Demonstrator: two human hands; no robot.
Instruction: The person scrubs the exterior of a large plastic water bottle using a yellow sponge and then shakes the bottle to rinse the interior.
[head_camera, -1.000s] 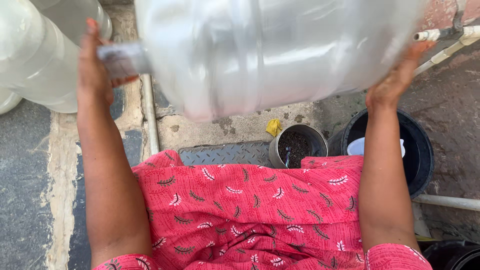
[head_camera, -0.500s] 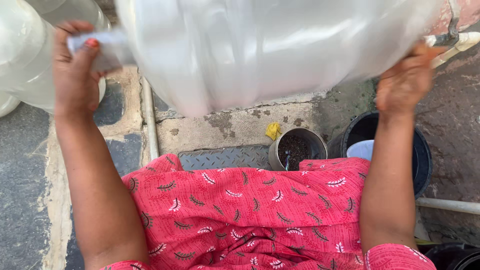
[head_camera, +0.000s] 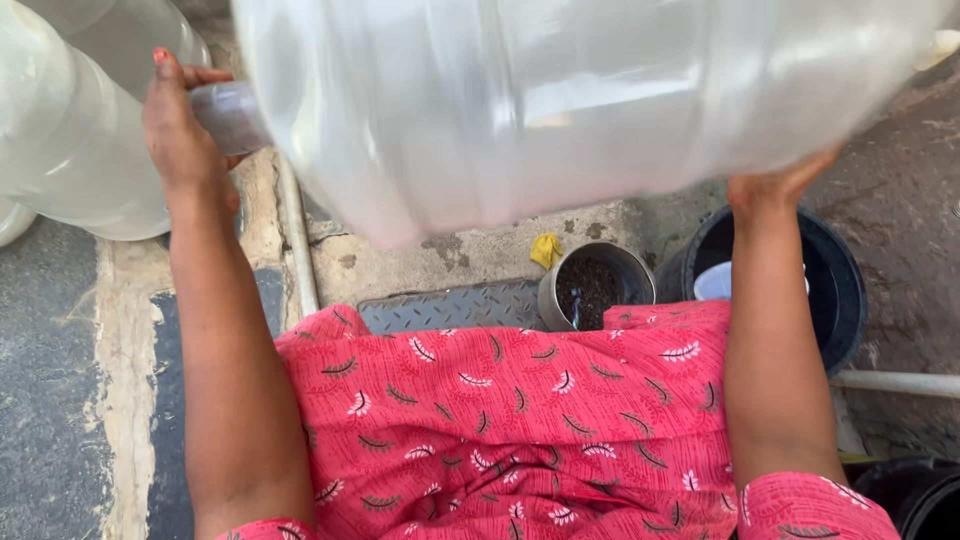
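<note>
A large clear plastic water jug (head_camera: 560, 100) fills the top of the head view, lying on its side in the air. My left hand (head_camera: 180, 125) is wrapped around its narrow neck at the upper left. My right hand (head_camera: 775, 185) presses up under the jug's base end at the right, fingers mostly hidden by the jug. My red patterned garment (head_camera: 520, 420) fills the lower middle.
More clear jugs (head_camera: 70, 130) stand at the upper left. On the concrete ground lie a small metal pot of dark soil (head_camera: 595, 290), a black bucket (head_camera: 835, 290) with a pale cup inside, a yellow scrap (head_camera: 545, 250), a white pipe (head_camera: 295, 240) and a checker-plate cover (head_camera: 450, 305).
The jug has swung rightward and slightly lower. My left hand moved right along with the neck; my right hand dropped under the base.
</note>
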